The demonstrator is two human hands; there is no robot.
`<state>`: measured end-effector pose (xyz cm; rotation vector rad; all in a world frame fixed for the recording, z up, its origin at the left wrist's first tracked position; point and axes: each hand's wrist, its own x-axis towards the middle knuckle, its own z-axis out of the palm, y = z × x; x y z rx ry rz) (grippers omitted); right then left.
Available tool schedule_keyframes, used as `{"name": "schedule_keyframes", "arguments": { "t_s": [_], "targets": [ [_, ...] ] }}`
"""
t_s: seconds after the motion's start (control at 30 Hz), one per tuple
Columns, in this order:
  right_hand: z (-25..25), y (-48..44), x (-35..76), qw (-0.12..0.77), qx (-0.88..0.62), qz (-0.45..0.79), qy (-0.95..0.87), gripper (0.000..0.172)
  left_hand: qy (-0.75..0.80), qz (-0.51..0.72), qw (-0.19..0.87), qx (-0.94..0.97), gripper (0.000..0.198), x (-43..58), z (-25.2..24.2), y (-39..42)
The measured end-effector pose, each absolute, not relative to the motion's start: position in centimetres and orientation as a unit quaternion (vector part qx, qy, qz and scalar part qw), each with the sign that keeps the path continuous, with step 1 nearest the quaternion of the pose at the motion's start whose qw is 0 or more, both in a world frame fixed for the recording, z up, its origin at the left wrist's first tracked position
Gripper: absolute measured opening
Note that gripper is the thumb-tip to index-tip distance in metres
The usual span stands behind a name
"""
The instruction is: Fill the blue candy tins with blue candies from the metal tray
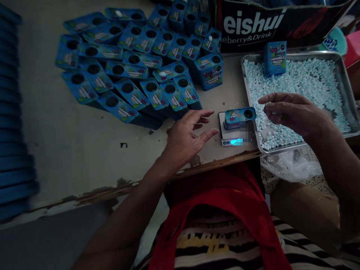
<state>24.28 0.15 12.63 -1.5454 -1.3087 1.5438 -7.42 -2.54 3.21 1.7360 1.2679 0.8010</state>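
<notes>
A small blue candy tin (pixel 239 117) stands on a digital scale (pixel 227 135) with a lit display, its round top hole showing dark. To the left of the scale my left hand (pixel 188 137) hovers with fingers apart, holding nothing. My right hand (pixel 299 114) is over the metal tray (pixel 305 56) of small pale blue and white candies (pixel 312 80). Its fingertips are pinched together near the tin; what they hold, if anything, I cannot make out. Another blue tin (pixel 275 58) stands among the candies at the back of the tray.
Many blue tins (pixel 152 95) with round top holes crowd the table's (pixel 84 150) back and left; a few have white candies on top. Behind the tray is a black printed box (pixel 253 28). Stacked blue pieces (pixel 15 112) line the far left. A plastic bag (pixel 292 165) hangs below the tray.
</notes>
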Motion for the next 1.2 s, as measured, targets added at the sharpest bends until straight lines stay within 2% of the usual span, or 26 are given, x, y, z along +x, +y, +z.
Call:
{"name": "schedule_keyframes", "arguments": {
  "t_s": [0.17, 0.37, 0.73, 0.8, 1.0, 1.2],
  "targets": [
    [12.6, 0.7, 22.9, 0.287, -0.536, 0.572, -0.551, 0.017, 0.495, 0.316, 0.412, 0.697, 0.059, -6.9, 3.3, -2.6],
    [12.2, 1.0, 21.6, 0.246, -0.524, 0.587, -0.566, 0.023, 0.496, 0.315, 0.423, 0.69, 0.058, -6.9, 3.3, -2.5],
    [12.7, 0.4, 21.5, 0.21, -0.53, 0.519, -0.636, 0.029, 0.491, 0.311, 0.429, 0.692, 0.056, -6.5, 3.1, -2.1],
    [13.0, 0.4, 22.0, 0.23, -0.534, 0.535, -0.613, 0.033, 0.491, 0.315, 0.428, 0.69, 0.055, -6.4, 3.2, -2.1],
    [12.1, 3.0, 27.0, 0.407, -0.593, 0.535, -0.443, 0.035, 0.465, 0.342, 0.362, 0.732, 0.056, -4.7, 4.3, -1.5],
    [9.0, 9.6, 25.4, 0.365, -0.563, 0.5, -0.548, 0.035, 0.426, 0.337, 0.309, 0.781, 0.073, -2.5, 5.9, -0.8]
  ]
}}
